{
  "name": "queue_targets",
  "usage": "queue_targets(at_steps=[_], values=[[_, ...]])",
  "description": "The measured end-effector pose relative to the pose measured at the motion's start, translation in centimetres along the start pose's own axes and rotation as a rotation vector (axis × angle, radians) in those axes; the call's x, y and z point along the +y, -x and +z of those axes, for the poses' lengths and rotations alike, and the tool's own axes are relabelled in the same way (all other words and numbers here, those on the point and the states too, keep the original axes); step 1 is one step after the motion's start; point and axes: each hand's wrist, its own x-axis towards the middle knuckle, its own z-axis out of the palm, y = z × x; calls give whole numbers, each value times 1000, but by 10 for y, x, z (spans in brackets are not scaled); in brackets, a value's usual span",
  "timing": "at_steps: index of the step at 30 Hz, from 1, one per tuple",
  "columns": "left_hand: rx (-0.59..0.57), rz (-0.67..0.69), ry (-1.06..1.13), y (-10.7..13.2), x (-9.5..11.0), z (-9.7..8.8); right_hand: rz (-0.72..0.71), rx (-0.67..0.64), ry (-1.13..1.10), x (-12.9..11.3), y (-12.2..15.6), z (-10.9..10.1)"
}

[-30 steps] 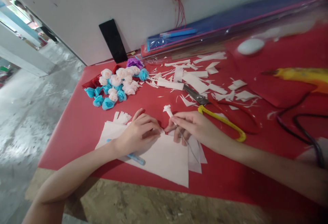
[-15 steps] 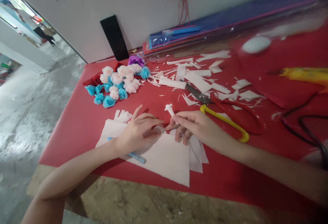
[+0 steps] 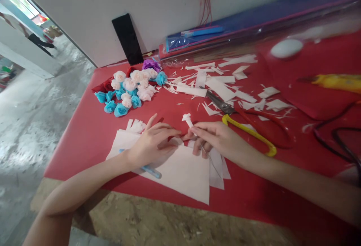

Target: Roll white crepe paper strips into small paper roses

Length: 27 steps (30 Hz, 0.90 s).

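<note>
My right hand (image 3: 210, 137) pinches a thin wire stem (image 3: 210, 159) topped by a small rolled white paper flower bud (image 3: 187, 119). My left hand (image 3: 153, 142) is spread low over white paper sheets (image 3: 183, 176), its fingers stretched toward my right fingertips. A rounded piece of white paper (image 3: 177, 141) shows by my left thumb and forefinger; whether they touch it is hard to see. Under my left wrist lies a blue pen (image 3: 152, 171), partly hidden. Cut paper strips (image 3: 135, 126) stick out behind that hand.
Pink and blue paper roses (image 3: 129, 84) lie at the back left before a leaning black phone (image 3: 128, 39). Scissors (image 3: 225, 109) with red and yellow handles rest among paper scraps (image 3: 220, 88). A yellow glue gun (image 3: 335, 82) is at right. Someone (image 3: 36, 43) is far off left.
The view has shifted slightly. Both hands and the bud keep nearly the same pose. In the background, the distant person has moved left.
</note>
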Motion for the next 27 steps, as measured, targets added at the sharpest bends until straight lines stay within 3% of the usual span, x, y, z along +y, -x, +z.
queue_targets(at_steps=[19,27], values=[[-35,-86,113,-5,0,-4,26,4,-13,-2,-1,0],[-15,-47,85,-6,0,-5,28,-27,-37,-2,-4,1]])
